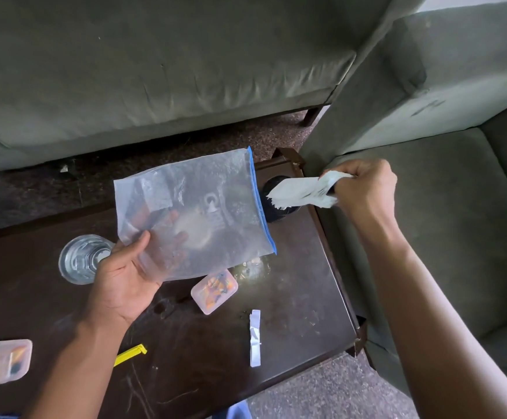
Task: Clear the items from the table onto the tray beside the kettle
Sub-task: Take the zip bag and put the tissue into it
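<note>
left hand [125, 276]: palm up over the table, thumb on top of the bag's lower left corner and fingers beneath it, showing through the plastic; clamped on the bag.
bag [194, 213]: clear zip bag with a blue strip along its right edge, held flat and a little tilted above the table, its mouth turned toward the right hand.
right hand [367, 189]: over the table's far right corner, fingers curled tight together round a crumpled white paper, held just right of the bag's blue edge.
paper [300, 192]: white, torn and wrinkled, sticking out leftward from the fist, above a dark round object.
dark round object [279, 210]: on the table at the far right, partly hidden by the paper; what it is cannot be told.
glass [81, 258]: clear, upright on the table, just left of the left hand.
small box [214, 291]: translucent, with orange and dark bits inside, on the table below the bag.
second box [1, 361]: same kind, at the near left edge.
paper strip [255, 340]: white, folded, lying near the right front of the table.
yellow clip [131, 353]: on the table beside the left forearm.
table [291, 297]: dark wood, scuffed.
sofas [155, 71]: grey-green, behind and to the right.
</note>
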Demonstrator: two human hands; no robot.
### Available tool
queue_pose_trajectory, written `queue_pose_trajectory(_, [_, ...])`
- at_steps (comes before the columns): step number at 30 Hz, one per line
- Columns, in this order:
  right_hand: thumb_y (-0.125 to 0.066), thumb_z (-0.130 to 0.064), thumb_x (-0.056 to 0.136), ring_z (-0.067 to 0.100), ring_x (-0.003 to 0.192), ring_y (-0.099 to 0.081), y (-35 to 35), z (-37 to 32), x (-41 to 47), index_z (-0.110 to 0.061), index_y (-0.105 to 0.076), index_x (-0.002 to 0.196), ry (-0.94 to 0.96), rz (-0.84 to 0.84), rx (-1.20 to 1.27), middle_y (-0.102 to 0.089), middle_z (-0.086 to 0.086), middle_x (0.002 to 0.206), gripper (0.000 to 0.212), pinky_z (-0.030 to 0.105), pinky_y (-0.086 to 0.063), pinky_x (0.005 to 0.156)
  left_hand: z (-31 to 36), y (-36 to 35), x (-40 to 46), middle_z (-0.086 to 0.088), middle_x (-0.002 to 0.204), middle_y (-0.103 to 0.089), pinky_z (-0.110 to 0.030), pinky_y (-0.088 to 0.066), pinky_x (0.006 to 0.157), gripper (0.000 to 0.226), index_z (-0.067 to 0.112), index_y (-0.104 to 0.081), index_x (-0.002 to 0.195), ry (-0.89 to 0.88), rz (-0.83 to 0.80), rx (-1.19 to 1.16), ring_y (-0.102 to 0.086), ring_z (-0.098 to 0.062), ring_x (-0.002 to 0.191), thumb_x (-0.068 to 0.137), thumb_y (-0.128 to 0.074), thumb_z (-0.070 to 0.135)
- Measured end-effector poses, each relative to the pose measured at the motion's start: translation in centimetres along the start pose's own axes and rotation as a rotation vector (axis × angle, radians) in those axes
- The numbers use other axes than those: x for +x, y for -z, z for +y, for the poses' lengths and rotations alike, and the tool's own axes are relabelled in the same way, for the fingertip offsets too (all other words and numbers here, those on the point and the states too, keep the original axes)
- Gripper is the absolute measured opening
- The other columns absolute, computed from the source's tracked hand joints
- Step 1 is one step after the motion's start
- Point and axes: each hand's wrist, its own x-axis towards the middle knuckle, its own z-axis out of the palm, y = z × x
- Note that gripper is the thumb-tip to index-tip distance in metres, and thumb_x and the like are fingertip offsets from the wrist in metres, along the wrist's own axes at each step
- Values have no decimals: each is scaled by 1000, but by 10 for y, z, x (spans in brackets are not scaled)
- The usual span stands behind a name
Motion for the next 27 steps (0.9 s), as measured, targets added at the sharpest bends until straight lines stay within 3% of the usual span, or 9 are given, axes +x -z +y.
queue_pose_trajectory(3, [-52,-12,56,12,57,-62,-7,-5,4,-26,-77,66,42,-26,-32,-67,-8,56,31,15,-45,49,-1,0,0,-5,154,-67,-42,-64,99,50,14,-47,164,-4,-8,-11,-71,-28,135,116,-35,11])
queue_pose_trajectory(6, [-54,-12,57,24,70,-69,-16,-9,6,-22,-82,77,46,-40,-77,-73,1,69,36,18,-48,57,-2,-2,1,-5,152,-68,-43,-64,100,55,15,-49,163,-8,-23,-27,-71,-30,135,108,-48,13])
queue_pose_trajectory(10, [-49,-18,51,28,70,-68,-31,-10,4,-18,-83,81,121,-61,-144,-72,6,69,46,15,-43,54,-3,-2,3,-5,153,-67,-43,-64,101,61,17,-49,163,-4,-33,-58,-69,-30,137,102,-55,15])
queue_pose_trajectory(13, [-52,-9,58,31,76,-70,-46,-7,4,-19,-83,85,138,-93,-226,-73,7,77,42,25,-54,63,-5,-2,4,-5,155,-66,-43,-63,101,64,19,-49,163,9,-47,-73,-69,-30,137,100,-62,15])
queue_pose_trajectory(16, [-53,-1,66,34,80,-69,-61,-4,2,-23,-82,86,164,-79,-316,-74,9,86,41,33,-59,69,-6,-3,5,-6,155,-66,-42,-63,101,87,17,-45,165,26,-67,-84,-69,-31,136,88,-83,21])
queue_pose_trajectory(20, [-53,3,66,38,79,-67,-75,1,3,-22,-82,88,194,-72,-384,-72,9,85,44,31,-51,63,-10,-6,7,-7,156,-65,-42,-62,104,87,16,-37,169,20,-77,-95,-68,-29,138,91,-77,19])
queue_pose_trajectory(27, [-56,-1,70,38,82,-67,-81,9,10,-18,-80,93,217,-117,-463,-69,8,86,38,33,-50,65,-14,-10,7,-7,157,-64,-45,-62,104,87,17,-46,165,27,-98,-64,-67,-31,140,87,-84,25])
